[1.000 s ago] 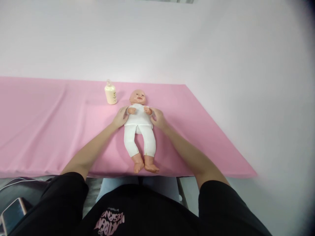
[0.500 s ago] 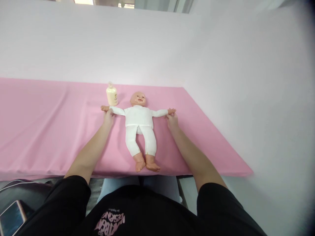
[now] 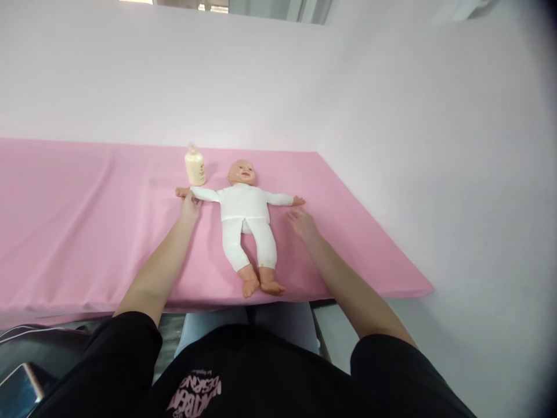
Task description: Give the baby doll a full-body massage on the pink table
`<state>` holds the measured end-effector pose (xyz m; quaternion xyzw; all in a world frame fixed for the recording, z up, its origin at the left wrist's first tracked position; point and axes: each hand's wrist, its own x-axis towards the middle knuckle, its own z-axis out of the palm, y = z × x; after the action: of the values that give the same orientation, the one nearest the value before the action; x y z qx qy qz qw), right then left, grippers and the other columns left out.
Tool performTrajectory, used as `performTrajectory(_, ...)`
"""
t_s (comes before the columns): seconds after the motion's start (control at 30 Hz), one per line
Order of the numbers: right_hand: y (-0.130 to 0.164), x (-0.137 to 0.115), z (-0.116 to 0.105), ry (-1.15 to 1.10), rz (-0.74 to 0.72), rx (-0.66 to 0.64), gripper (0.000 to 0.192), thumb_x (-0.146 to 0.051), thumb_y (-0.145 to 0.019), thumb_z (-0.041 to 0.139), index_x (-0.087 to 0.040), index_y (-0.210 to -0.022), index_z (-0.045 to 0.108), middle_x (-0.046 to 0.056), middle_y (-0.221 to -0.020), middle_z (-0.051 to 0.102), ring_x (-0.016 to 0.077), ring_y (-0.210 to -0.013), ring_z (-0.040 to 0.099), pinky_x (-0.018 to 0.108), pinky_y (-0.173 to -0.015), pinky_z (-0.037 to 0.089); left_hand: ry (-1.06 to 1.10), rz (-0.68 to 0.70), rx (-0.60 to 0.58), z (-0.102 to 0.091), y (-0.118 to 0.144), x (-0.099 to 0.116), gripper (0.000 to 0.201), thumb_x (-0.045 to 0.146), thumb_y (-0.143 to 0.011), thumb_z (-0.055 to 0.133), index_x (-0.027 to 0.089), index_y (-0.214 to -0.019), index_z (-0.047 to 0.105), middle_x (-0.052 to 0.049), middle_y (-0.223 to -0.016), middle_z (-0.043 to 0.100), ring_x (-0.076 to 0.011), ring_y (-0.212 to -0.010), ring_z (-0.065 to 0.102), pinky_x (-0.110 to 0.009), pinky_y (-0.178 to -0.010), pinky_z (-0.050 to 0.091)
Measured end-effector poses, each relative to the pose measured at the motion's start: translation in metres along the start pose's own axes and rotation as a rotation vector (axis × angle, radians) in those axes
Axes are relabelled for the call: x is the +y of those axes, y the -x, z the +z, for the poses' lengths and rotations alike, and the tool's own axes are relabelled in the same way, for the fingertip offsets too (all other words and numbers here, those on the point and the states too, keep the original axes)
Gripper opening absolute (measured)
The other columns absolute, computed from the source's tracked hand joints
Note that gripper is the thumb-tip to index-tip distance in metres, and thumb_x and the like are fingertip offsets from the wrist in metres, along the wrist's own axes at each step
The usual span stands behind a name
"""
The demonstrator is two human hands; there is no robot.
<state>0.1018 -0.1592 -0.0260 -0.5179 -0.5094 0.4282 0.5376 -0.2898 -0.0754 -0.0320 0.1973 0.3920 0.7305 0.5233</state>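
A baby doll (image 3: 244,202) in a white top and trousers lies on its back with its arms spread wide and its feet toward me. My left hand (image 3: 190,206) is closed around the doll's wrist on the left side, where the sleeve ends. Just below the doll's other hand, my right hand (image 3: 303,223) is apart from it, fingers loosely spread and holding nothing. Behind the doll's left-side arm stands a pale yellow pump bottle (image 3: 195,167), upright.
A pink sheet (image 3: 108,232) covers the table, with its edge running down on the right. White walls (image 3: 152,75) rise behind and to the right. At the lower left, a phone (image 3: 20,390) and a white cable (image 3: 43,330) lie on a dark surface.
My right hand has let go of the doll's wrist and drawn back slightly toward me. My left hand keeps its hold. The view has shifted a little.
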Motion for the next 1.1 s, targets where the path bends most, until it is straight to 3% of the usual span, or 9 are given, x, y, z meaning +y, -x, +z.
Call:
performTrajectory(0.07, 0.026, -0.004, 0.014, -0.151, 0.149, -0.04, 0.011, -0.034, -0.092, 0.052, -0.026, -0.087, 0.059, 0.008, -0.103, 0.072, 0.0259, -0.104, 0.07, 0.05, -0.097, 0.056, -0.008, 0.014, -0.004, 0.001, 0.001, 0.0, 0.028, 0.021, -0.089, 0.062, 0.027, -0.115, 0.054, -0.007, -0.127, 0.067, -0.0189, -0.126, 0.064, -0.036, -0.106, 0.054)
performTrajectory(0.2, 0.085, -0.025, 0.03, -0.344, 0.532, -0.328, 0.006, -0.023, -0.082, 0.063, -0.025, -0.088, 0.062, 0.003, -0.091, 0.073, 0.0196, -0.086, 0.07, 0.035, -0.082, 0.058, -0.027, 0.003, -0.005, 0.004, 0.005, 0.001, 0.026, 0.023, -0.094, 0.058, 0.026, -0.119, 0.053, -0.008, -0.135, 0.064, -0.0191, -0.13, 0.062, -0.034, -0.104, 0.055)
performTrajectory(0.3, 0.121, -0.042, 0.028, -0.449, 0.666, -0.435, 0.009, -0.022, -0.083, 0.064, -0.021, -0.091, 0.067, 0.002, -0.083, 0.072, 0.0164, -0.075, 0.067, 0.029, -0.074, 0.057, -0.002, -0.013, -0.011, 0.006, 0.007, 0.003, 0.023, 0.019, -0.095, 0.054, 0.024, -0.117, 0.056, -0.009, -0.133, 0.065, -0.0203, -0.129, 0.063, -0.034, -0.102, 0.056)
performTrajectory(0.4, 0.144, -0.054, 0.021, -0.531, 0.765, -0.482, 0.017, -0.022, -0.082, 0.069, -0.021, -0.099, 0.07, 0.003, -0.091, 0.074, 0.0181, -0.085, 0.07, 0.03, -0.08, 0.059, 0.008, -0.016, -0.02, 0.005, 0.006, 0.002, 0.02, 0.019, -0.093, 0.056, 0.024, -0.113, 0.058, -0.008, -0.128, 0.067, -0.0212, -0.128, 0.063, -0.036, -0.104, 0.056)
performTrajectory(0.53, 0.163, -0.061, 0.016, -0.518, 0.814, -0.57, 0.028, -0.026, -0.083, 0.07, -0.018, -0.109, 0.069, 0.007, -0.103, 0.074, 0.0187, -0.09, 0.07, 0.03, -0.08, 0.059, 0.019, -0.013, -0.024, 0.004, 0.002, -0.002, 0.024, 0.022, -0.089, 0.065, 0.025, -0.112, 0.058, -0.008, -0.131, 0.065, -0.0222, -0.129, 0.062, -0.038, -0.106, 0.055)
performTrajectory(0.67, 0.178, -0.061, 0.018, -0.541, 0.824, -0.657, 0.024, -0.033, -0.083, 0.073, -0.016, -0.099, 0.071, 0.005, -0.082, 0.068, 0.0142, -0.071, 0.064, 0.025, -0.065, 0.054, 0.033, -0.019, -0.006, 0.004, 0.002, -0.003, 0.024, 0.021, -0.09, 0.064, 0.025, -0.112, 0.056, -0.008, -0.127, 0.066, -0.0235, -0.13, 0.062, -0.039, -0.108, 0.054)
performTrajectory(0.73, 0.184, -0.057, 0.019, -0.576, 0.842, -0.655, 0.022, -0.03, -0.08, 0.075, -0.016, -0.096, 0.07, 0.001, -0.074, 0.063, 0.012, -0.065, 0.06, 0.024, -0.064, 0.053, 0.051, -0.024, 0.0, 0.005, 0.004, -0.003, 0.022, 0.018, -0.092, 0.06, 0.025, -0.113, 0.055, -0.008, -0.124, 0.067, -0.0235, -0.129, 0.062, -0.04, -0.107, 0.054)
performTrajectory(0.93, 0.187, -0.04, 0.012, -0.577, 0.918, -0.569, 0.028, -0.028, -0.076, 0.072, -0.022, -0.102, 0.066, 0.007, -0.09, 0.072, 0.0218, -0.084, 0.071, 0.038, -0.083, 0.06, 0.053, -0.016, -0.001, 0.007, 0.006, -0.004, 0.023, 0.017, -0.097, 0.054, 0.027, -0.117, 0.049, -0.006, -0.126, 0.067, -0.02, -0.126, 0.064, -0.037, -0.109, 0.052)
performTrajectory(1.1, 0.177, -0.044, 0.004, -0.558, 0.935, -0.639, 0.026, -0.03, -0.074, 0.07, -0.021, -0.098, 0.064, 0.009, -0.099, 0.075, 0.0219, -0.087, 0.074, 0.031, -0.071, 0.061, 0.058, 0.011, -0.015, 0.01, 0.009, -0.005, 0.02, 0.016, -0.095, 0.058, 0.023, -0.113, 0.054, -0.007, -0.126, 0.067, -0.0225, -0.127, 0.064, -0.038, -0.11, 0.052)
